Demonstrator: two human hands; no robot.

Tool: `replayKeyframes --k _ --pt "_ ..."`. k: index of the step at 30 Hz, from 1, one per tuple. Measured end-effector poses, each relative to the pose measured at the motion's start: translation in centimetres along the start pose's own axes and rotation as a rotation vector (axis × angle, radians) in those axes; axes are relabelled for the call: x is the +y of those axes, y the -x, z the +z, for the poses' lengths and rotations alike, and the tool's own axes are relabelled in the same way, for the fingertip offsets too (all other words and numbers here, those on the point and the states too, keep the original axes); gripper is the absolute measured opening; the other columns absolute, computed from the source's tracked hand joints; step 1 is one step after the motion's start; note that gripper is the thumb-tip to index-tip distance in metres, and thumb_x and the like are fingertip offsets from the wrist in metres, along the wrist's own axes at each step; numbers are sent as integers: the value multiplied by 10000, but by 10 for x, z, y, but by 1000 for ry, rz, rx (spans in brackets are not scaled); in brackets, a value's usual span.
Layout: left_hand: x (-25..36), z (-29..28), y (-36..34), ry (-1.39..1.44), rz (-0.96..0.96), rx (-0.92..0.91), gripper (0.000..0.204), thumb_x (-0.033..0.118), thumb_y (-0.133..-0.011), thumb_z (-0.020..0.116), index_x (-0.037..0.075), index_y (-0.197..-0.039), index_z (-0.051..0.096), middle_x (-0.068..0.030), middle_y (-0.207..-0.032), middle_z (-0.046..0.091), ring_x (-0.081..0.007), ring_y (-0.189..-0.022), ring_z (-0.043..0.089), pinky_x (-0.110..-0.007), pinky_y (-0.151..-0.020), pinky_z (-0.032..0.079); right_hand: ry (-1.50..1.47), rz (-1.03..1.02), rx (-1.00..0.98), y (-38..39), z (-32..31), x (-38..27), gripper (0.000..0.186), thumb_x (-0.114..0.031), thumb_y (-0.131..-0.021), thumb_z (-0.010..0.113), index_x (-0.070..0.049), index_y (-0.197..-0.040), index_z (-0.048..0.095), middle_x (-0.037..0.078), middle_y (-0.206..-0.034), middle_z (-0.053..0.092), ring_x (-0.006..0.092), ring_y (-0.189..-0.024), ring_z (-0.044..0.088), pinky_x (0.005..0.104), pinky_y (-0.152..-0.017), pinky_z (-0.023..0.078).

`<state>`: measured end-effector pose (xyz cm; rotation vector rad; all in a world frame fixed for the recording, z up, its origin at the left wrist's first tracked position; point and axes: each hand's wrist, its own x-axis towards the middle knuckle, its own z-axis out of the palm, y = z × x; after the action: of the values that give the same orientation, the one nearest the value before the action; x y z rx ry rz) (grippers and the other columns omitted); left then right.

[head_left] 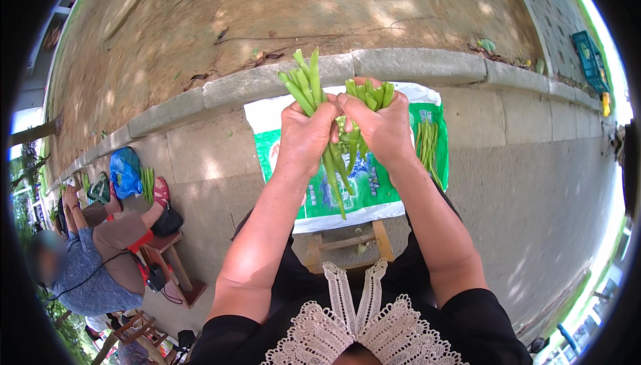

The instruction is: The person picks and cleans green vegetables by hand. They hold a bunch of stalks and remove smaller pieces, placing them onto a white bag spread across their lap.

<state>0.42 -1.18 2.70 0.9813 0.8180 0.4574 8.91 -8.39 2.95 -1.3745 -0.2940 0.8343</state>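
My left hand [306, 135] is closed round several long green beans [309, 83], whose upper ends fan out above the fist and whose tips hang below it. Close against it, my right hand [384, 130] grips a bunch of shorter green bean pieces [374, 93]. The thumbs of both hands meet between the bunches. Beneath them a green and white printed sack [384, 195] is spread out. A small heap of green pieces [344, 141] shows partly between my wrists. Right of my right hand lies a bundle of long, thin green beans [427, 141].
A low wooden stool or frame [354, 241] stands at the sack's near edge. Beyond runs a stone kerb [420, 65] with bare soil behind it. At left another person [100, 258] sits near a blue plastic bag [125, 170] and more greens [147, 183]. A teal crate [589, 61] stands far right.
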Motion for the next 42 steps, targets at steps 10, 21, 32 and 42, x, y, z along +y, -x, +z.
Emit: replayKeyframes --k 10,21,32,42 --pt "5 -17 -9 -179 -53 13 115 66 -752 609 20 -857 595 -31 -709 592 -73 -472 448 -212 -431 353 -150 60 3 -8 -18 -16 379 -30 -727 643 50 -1054 468 27 -681 540 93 -506 498 225 -491 384" --pt "2 -27 -16 -600 103 37 118 96 -742 668 45 -844 638 15 -648 565 -44 -507 469 -209 -437 386 -133 114 3 -13 -28 -19 563 -10 -703 648 88 -1182 369 51 -704 531 117 -513 507 236 -497 400" --pt "11 -13 -4 -171 -53 -195 142 102 -771 669 2 -864 629 -28 -701 608 -58 -482 462 -192 -440 377 -262 219 -111 -11 -30 -23 493 22 -710 582 20 -1170 405 120 -953 529 161 -603 553 259 -487 445" --pt "10 -13 -4 -119 -52 -213 188 101 -775 667 -4 -924 624 -43 -726 619 -57 -486 454 -187 -439 369 -277 219 -172 -8 -30 -25 615 5 -706 585 28 -1265 329 159 -1052 510 167 -655 556 292 -540 459"
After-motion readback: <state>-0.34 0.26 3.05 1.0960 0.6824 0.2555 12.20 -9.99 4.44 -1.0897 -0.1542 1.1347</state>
